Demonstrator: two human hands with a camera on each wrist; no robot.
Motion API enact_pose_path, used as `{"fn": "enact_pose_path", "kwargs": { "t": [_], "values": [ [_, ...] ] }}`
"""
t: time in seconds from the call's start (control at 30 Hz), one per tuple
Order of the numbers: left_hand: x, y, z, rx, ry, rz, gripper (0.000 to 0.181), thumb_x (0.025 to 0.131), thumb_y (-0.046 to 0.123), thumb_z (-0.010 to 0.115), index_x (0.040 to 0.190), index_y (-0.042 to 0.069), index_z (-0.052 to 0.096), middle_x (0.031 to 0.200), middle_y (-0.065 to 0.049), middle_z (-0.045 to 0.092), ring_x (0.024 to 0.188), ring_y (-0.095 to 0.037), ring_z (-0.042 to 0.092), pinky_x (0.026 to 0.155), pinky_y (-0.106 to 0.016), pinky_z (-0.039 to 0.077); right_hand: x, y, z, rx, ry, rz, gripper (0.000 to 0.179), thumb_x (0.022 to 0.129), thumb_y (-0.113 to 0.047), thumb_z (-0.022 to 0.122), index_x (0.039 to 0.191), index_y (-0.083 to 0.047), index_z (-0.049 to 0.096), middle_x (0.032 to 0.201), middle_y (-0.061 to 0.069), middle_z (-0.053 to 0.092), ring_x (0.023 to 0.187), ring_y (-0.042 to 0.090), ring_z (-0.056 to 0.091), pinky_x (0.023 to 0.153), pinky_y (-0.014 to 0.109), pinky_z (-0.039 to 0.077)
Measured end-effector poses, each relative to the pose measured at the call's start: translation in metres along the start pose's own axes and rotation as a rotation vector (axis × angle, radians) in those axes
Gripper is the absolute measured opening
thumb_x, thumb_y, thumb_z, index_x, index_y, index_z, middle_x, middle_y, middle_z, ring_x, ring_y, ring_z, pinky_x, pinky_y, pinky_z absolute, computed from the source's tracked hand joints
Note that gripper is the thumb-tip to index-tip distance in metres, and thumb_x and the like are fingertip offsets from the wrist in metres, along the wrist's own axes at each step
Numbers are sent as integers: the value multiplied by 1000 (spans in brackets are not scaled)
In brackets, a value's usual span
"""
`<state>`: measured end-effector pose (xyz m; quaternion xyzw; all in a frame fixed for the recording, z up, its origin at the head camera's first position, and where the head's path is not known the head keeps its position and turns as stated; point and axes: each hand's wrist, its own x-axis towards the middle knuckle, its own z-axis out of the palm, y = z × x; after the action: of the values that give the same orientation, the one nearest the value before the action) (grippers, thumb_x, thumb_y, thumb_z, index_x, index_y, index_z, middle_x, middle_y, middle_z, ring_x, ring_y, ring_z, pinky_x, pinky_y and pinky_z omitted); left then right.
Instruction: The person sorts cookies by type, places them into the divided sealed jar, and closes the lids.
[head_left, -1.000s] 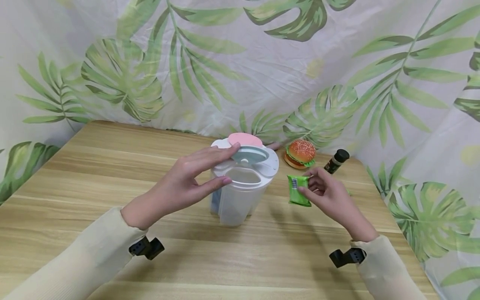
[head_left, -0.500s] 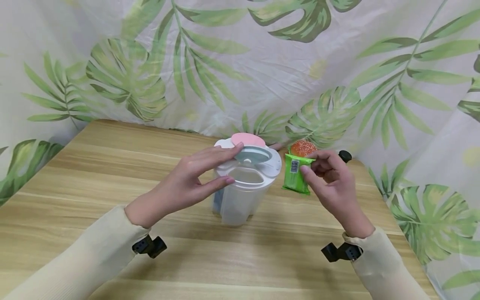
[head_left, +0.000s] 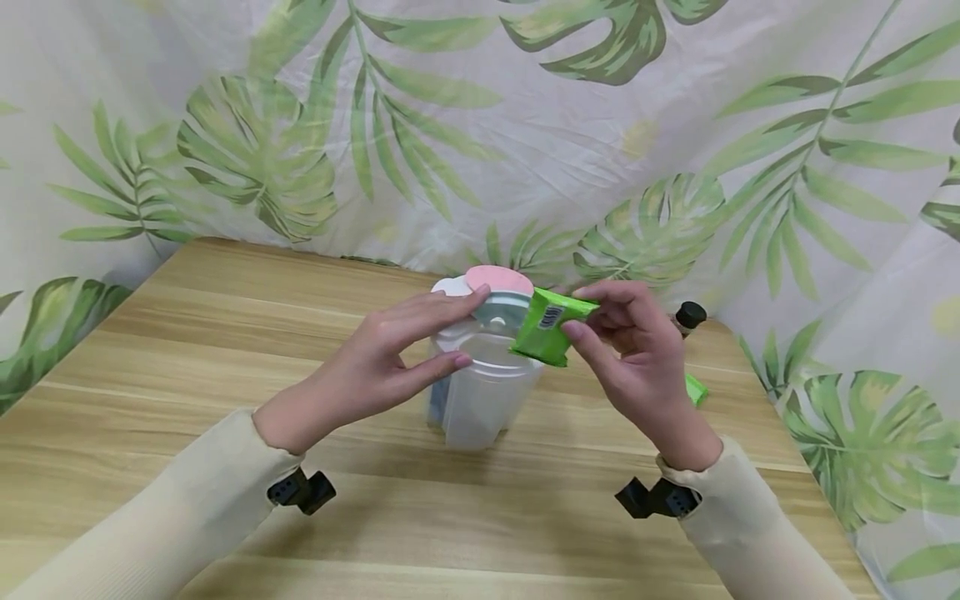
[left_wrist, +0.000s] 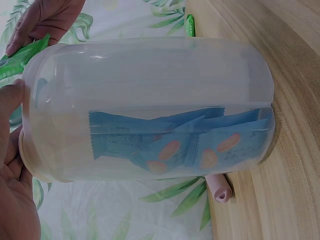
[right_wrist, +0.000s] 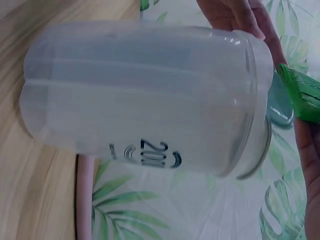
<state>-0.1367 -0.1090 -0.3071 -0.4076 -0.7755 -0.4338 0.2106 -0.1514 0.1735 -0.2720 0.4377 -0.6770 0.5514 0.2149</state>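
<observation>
A clear plastic storage container (head_left: 487,408) stands upright on the table, with a raised grey-green flap (head_left: 497,313) over one opening and a pink flap (head_left: 501,279) behind it. My left hand (head_left: 375,354) rests at its top, the fingers nearly straight against the raised flap and the thumb at the opening's rim. My right hand (head_left: 637,358) pinches a small green packet (head_left: 549,329) between thumb and fingers, just above the opening's right side. Several blue packets (left_wrist: 185,140) lie in one compartment in the left wrist view.
Another green packet (head_left: 696,390) lies on the wooden table (head_left: 360,517), partly behind my right hand. A bottle with a black cap (head_left: 690,315) stands further back. A pink rod-like object (left_wrist: 219,189) lies behind the container. Leaf-patterned cloth (head_left: 420,167) hangs behind the table.
My right hand has lifted the green packet and carried it left to the container's opening, tilting it. It now hides the toy-like hamburger. The left hand has stayed in place on the flap.
</observation>
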Motion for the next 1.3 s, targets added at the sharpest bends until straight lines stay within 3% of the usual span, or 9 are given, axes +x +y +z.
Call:
{"fn": "enact_pose_path", "kwargs": {
  "t": [0.3, 0.47, 0.57, 0.67, 0.83, 0.9, 1.1, 1.3],
  "values": [
    [1, 2, -1, 7, -11, -16, 65, 91, 4, 80, 152, 9, 56, 148, -10, 64, 137, -25, 62, 126, -47, 42, 2, 0, 17, 16, -81, -6, 36, 95, 3, 73, 118, 20, 52, 124, -9, 67, 110, 3, 72, 90, 22, 64],
    [1, 1, -1, 4, -11, -16, 66, 91, 3, 80, 152, 8, 55, 148, -11, 64, 138, -25, 62, 126, -46, 42, 1, 2, 23, -27, -107, 10, 32, 92, 9, 73, 118, 15, 55, 114, 13, 69, 108, 2, 72, 90, 24, 65],
    [0, 0, -1, 2, -10, -15, 66, 91, 2, 80, 152, 8, 56, 148, -11, 65, 137, -25, 62, 126, -44, 43, 0, 4, 27, -54, -135, 24, 32, 90, 12, 73, 118, 12, 57, 108, 22, 69, 100, 4, 73, 81, 21, 65],
    [0, 0, 0, -1, -7, -7, 65, 91, 2, 80, 151, 8, 56, 147, -11, 65, 137, -25, 62, 125, -44, 43, -1, 6, 29, -85, -170, 24, 31, 89, 12, 75, 116, 8, 60, 101, 20, 73, 90, 6, 73, 72, 19, 64],
    [1, 1, -1, 1, -9, 6, 65, 91, 2, 79, 151, 8, 56, 147, -11, 65, 136, -25, 63, 121, -37, 48, -5, 9, 30, -146, -205, -18, 22, 97, -10, 75, 112, 3, 67, 96, 13, 76, 77, 8, 68, 69, 16, 59],
    [1, 1, -1, 0, -10, 7, 65, 91, 2, 79, 152, 9, 56, 147, -11, 65, 135, -25, 63, 119, -36, 49, -6, 9, 29, -183, -217, -36, 22, 98, -17, 75, 110, 1, 70, 100, 12, 76, 80, 11, 68, 73, 16, 58],
    [1, 1, -1, 7, -15, -1, 65, 92, 4, 79, 152, 9, 55, 148, -10, 65, 137, -26, 62, 127, -48, 40, -9, 5, 27, -277, -291, -5, 15, 90, 0, 79, 104, -4, 75, 116, 11, 75, 108, 21, 72, 96, 16, 58],
    [0, 1, 0, 4, -10, -14, 64, 92, 4, 79, 151, 9, 57, 149, -10, 64, 138, -25, 61, 130, -50, 35, -8, 3, 25, -281, -325, 15, 18, 89, 3, 78, 105, -5, 77, 117, 10, 74, 107, 19, 71, 94, 18, 58]
  ]
}}
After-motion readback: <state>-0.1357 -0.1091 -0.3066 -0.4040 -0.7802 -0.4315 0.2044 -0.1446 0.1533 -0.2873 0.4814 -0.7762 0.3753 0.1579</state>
